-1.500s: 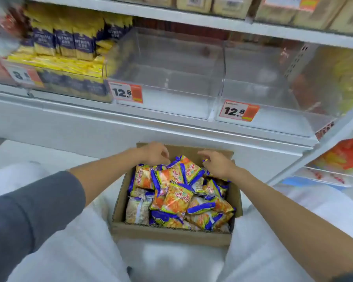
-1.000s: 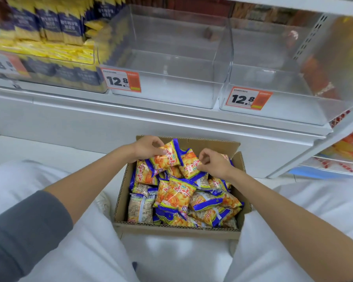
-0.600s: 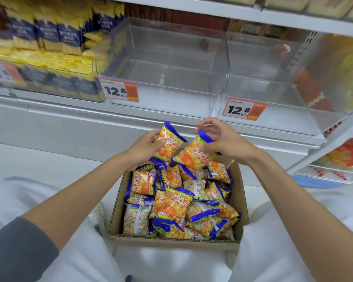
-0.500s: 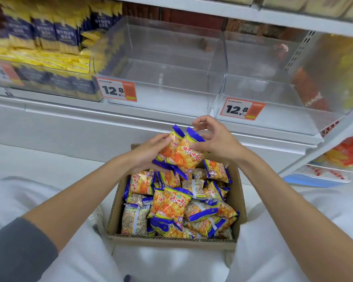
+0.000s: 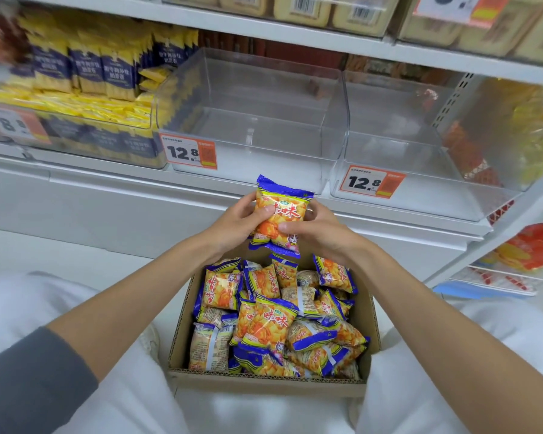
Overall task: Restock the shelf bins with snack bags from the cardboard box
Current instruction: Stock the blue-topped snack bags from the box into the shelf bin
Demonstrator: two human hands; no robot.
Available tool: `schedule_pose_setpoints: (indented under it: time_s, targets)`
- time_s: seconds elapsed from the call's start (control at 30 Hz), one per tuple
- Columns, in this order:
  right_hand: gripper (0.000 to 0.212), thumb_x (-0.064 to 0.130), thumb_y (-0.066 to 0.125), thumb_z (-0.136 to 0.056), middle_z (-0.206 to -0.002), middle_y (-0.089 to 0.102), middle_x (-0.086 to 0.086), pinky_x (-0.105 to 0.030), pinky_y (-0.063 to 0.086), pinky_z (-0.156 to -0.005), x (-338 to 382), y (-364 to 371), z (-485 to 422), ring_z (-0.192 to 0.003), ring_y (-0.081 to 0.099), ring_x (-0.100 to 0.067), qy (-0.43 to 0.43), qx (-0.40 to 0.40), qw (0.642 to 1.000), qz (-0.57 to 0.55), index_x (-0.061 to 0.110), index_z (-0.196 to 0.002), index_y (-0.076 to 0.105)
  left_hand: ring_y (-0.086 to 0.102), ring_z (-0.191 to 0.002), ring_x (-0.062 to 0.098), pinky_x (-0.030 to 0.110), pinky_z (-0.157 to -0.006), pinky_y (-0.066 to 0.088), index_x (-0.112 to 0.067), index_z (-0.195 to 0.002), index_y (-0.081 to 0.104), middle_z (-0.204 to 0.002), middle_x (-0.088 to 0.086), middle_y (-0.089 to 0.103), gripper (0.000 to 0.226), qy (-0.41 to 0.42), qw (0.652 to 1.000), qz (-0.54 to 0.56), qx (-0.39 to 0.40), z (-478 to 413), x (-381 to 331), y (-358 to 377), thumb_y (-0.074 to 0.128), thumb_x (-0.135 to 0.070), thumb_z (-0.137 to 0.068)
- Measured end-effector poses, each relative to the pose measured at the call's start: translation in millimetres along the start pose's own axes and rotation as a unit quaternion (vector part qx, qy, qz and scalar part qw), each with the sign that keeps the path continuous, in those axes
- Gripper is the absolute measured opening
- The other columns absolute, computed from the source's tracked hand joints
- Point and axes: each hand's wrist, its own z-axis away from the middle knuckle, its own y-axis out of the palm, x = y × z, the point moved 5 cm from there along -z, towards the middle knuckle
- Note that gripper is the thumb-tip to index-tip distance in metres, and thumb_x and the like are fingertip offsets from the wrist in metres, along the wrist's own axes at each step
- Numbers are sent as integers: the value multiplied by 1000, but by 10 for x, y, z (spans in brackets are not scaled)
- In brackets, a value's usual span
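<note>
Found both forearms stretched forward, converging above the box (image 5: 264,383) set on the floor between the knees. Noted left hand (image 5: 235,223) gripping the left edge of a bag (image 5: 279,211), fingers (image 5: 265,211) curled, thumb laid across the front. Noted right hand (image 5: 322,236) gripping the right edge likewise, thumb pressed on the lower front. Saw bag held upright, clear of the box, just below the shelf lip; second blue seam visible just behind it. Recorded heap (image 5: 273,321) of like bags inside the box. Logged middle bin (image 5: 251,120) and right bin (image 5: 398,136) beyond the hands, each fronted by a 12.8 tag (image 5: 188,151).
</note>
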Motion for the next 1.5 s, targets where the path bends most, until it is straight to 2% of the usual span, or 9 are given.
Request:
schedule_pose_setpoints:
  time_s: [0.2, 0.33, 0.47, 0.6, 0.87, 1.0, 1.23, 1.37, 1.5]
  targets:
    - [76, -5, 77, -73, -121, 59, -17, -41, 55, -90, 531, 204, -86, -105, 67, -28, -55, 15, 998, 12, 14, -134, 35, 59, -109, 6, 21, -85, 51, -34, -135, 46, -123, -6, 60, 48, 34, 992, -119, -10, 32, -449, -298, 48, -53, -91]
    - [87, -1, 82, -62, -117, 62, -13, -38, 56, -84, 1155, 287, -341, -103, 66, -26, -131, -10, 991, 19, 11, -134, 35, 56, -100, 3, 12, -74, 46, -23, -143, 45, -121, -5, 58, 55, 113, 974, -153, -127, -97, -901, -754, 52, -47, -94]
    - [85, 0, 82, -62, -122, 60, -13, -37, 56, -84, 1578, 228, -841, -106, 64, -26, -168, -73, 982, 35, 12, -132, 35, 51, -99, 10, 15, -79, 41, -23, -129, 58, -115, -1, 57, 54, 218, 886, -259, -316, -325, -1191, -1407, 66, -52, -84]
    - [73, 3, 86, -61, -116, 66, -12, -30, 57, -73, 1612, 148, -1638, -96, 69, -22, -132, -85, 981, 112, 4, -124, 50, 51, -108, 18, 26, -88, 40, -22, -126, 55, -118, 2, 53, 57, 202, 823, -327, -418, -712, -1104, -2035, 68, -55, -81]
    - [46, 3, 84, -66, -101, 73, -5, -28, 58, -79, 1654, 351, -2953, -89, 71, -15, -139, -33, 975, 172, 16, -105, 63, 55, -98, 10, 33, -82, 51, -29, -135, 53, -116, -9, 56, 63, 187, 857, -302, -372, -973, -830, -2301, 67, -56, -80]
    - [101, 32, 93, -38, -110, 71, -2, -42, 57, -89, 1384, 301, -3461, -99, 70, -17, -151, -45, 956, 247, 18, -129, 51, 56, -92, 6, 32, -76, 52, -36, -133, 55, -114, -14, 59, 59, 186, 834, -323, -407, -925, -822, -2269, 65, -59, -80]
    - [98, 46, 87, -30, -111, 68, 2, -37, 58, -85, 1220, 453, -4032, -98, 67, -17, -141, -104, 957, 229, 31, -121, 56, 56, -82, 7, 33, -68, 51, -40, -130, 56, -104, -16, 58, 53, 181, 824, -325, -427, -914, -812, -2258, 66, -56, -81]
    - [57, 31, 74, -67, -114, 65, -5, -41, 57, -84, 1424, 563, -3614, -98, 66, -23, -94, -159, 965, 185, 17, -117, 50, 56, -77, 6, 32, -65, 50, -41, -128, 57, -101, -15, 58, 50, 182, 818, -329, -435, -914, -821, -2242, 67, -54, -81]
    - [59, 27, 79, -74, -120, 60, -2, -33, 53, -87, 1451, 536, -3493, -106, 62, -20, -193, -204, 940, 195, 17, -120, 44, 56, -76, 8, 31, -65, 50, -39, -129, 57, -103, -16, 59, 51, 181, 816, -331, -437, -917, -811, -2243, 66, -54, -82]
